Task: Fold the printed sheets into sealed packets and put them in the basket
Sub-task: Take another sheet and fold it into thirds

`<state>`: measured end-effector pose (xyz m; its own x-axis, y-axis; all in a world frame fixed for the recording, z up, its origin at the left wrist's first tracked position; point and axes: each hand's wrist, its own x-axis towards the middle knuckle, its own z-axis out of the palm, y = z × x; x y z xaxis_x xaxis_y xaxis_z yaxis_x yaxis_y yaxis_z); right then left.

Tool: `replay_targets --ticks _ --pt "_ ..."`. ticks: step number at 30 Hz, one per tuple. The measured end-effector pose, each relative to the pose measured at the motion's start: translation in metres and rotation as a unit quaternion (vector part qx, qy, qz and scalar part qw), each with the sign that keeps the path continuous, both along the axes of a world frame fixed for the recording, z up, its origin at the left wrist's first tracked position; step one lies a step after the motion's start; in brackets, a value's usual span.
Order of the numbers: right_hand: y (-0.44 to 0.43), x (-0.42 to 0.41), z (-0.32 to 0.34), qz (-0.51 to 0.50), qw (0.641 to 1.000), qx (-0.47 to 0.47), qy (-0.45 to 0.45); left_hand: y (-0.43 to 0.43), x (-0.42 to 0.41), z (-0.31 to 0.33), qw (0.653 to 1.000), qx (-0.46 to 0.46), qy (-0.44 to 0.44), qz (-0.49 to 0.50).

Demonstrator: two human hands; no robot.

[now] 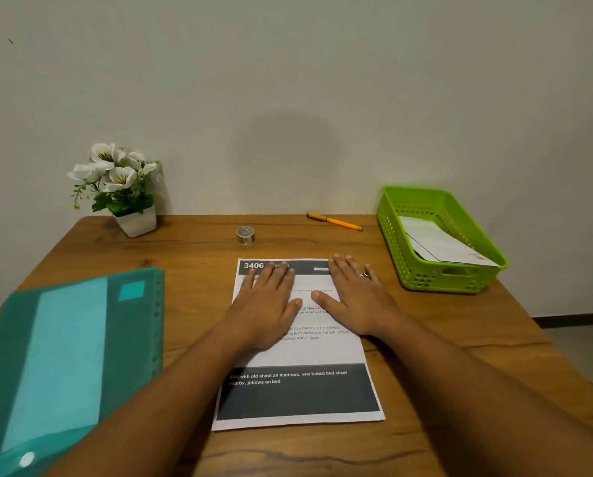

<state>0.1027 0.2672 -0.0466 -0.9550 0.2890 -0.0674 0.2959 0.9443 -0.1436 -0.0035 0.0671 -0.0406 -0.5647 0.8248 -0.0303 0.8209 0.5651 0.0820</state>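
Note:
A printed sheet [298, 390] with dark bands at its top and bottom lies flat and unfolded in the middle of the wooden table [202, 263]. My left hand [267, 304] and my right hand [353, 297] rest palm down on its upper half, fingers spread, holding nothing. The right hand wears a ring. A green basket [401, 249] stands at the right rear of the table with a white folded packet [439, 246] inside. A small roll of tape [245, 235] stands beyond the sheet.
A teal plastic folder [64, 359] with paper inside lies at the left front. An orange pen [334, 221] rests near the wall. A white pot of white flowers [119, 187] stands at the back left corner.

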Motion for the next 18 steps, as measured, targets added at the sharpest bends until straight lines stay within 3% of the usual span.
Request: replay_targets --ticks 3,7,18 --pt "0.0 0.0 0.0 0.004 1.0 -0.002 0.001 -0.005 -0.021 0.0 1.0 -0.023 0.003 -0.017" --pt "0.001 0.001 0.001 0.006 1.0 -0.004 0.001 -0.036 -0.06 0.001 0.997 -0.039 0.0 0.071" --pt "0.012 -0.023 0.04 0.012 0.999 -0.028 -0.043 -0.046 -0.063 -0.002 0.996 -0.016 0.003 0.084"
